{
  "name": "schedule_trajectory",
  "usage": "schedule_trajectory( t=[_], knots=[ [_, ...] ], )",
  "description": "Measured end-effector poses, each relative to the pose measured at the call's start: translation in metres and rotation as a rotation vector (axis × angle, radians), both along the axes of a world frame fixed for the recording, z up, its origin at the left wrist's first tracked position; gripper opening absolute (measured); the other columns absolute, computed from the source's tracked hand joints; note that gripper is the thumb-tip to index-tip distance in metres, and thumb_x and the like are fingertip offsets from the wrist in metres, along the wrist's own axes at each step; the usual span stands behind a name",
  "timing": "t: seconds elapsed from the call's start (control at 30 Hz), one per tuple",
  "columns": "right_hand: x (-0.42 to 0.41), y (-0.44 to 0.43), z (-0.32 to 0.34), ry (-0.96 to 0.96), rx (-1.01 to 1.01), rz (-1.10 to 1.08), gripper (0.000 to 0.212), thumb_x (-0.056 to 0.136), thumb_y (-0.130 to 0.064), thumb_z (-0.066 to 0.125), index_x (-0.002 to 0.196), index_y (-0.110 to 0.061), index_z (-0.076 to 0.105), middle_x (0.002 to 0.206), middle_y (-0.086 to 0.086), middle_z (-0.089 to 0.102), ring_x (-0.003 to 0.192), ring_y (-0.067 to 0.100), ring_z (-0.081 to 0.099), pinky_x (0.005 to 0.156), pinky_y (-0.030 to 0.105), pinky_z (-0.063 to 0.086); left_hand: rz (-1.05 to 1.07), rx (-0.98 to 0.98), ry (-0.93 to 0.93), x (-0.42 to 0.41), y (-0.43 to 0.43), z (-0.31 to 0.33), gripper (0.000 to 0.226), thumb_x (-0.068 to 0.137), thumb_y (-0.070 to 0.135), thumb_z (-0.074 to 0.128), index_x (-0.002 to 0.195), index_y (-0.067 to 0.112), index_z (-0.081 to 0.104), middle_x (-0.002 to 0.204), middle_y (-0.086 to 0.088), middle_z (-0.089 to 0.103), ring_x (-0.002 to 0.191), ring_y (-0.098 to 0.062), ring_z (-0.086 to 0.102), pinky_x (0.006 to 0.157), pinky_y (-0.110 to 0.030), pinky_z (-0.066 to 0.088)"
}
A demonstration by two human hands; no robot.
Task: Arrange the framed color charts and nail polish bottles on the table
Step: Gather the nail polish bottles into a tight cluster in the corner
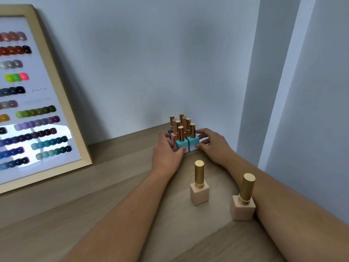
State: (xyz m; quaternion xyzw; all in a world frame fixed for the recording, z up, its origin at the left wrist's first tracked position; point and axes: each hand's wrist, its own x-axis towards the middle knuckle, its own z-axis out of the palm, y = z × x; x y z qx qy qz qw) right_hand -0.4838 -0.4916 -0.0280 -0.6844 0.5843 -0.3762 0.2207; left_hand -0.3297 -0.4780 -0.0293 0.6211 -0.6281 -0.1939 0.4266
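Note:
A tight cluster of nail polish bottles [184,138] with gold caps stands near the wall at the table's far side; the two front ones are turquoise. My left hand [167,154] cups the cluster's left side, its thumb against the front left turquoise bottle. My right hand [212,145] cups the right side, thumb and fingers touching the right turquoise bottle. Two beige bottles stand apart nearer me: one [199,185] between my forearms, another [243,201] against my right forearm. A wood-framed color chart [47,103] leans against the wall at the left.
The wooden table [105,195] stretches from the chart to the wall corner on the right. A grey-blue wall [151,63] rises right behind the bottle cluster, and a projecting wall section [311,110] borders the table on the right.

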Motion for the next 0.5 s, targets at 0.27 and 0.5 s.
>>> schedule_trajectory(
  t=[0.27,0.5],
  knots=[
    [0.0033,-0.0053,0.005,0.03,0.062,0.088,0.059,0.089,-0.008,0.055,0.142,-0.016,0.032,0.145,0.004,0.042,0.129,0.02,0.044,0.103,0.031,0.038,-0.001,0.055,-0.013,-0.0016,-0.0042,0.0003,0.066,0.076,0.028,0.072,0.133,0.018,0.039,0.129,-0.006,0.052,0.115,-0.02,0.052,0.095,-0.038,0.048],
    [0.0026,-0.0107,0.0105,-0.008,0.148,0.196,0.056,0.088,-0.001,0.052,0.14,-0.014,0.034,0.142,0.008,0.045,0.133,0.022,0.04,0.108,0.038,0.035,-0.092,0.065,-0.013,0.0016,-0.0056,0.0027,0.062,0.078,0.027,0.071,0.133,0.02,0.042,0.133,-0.003,0.053,0.12,-0.018,0.049,0.091,-0.028,0.042]
  ],
)
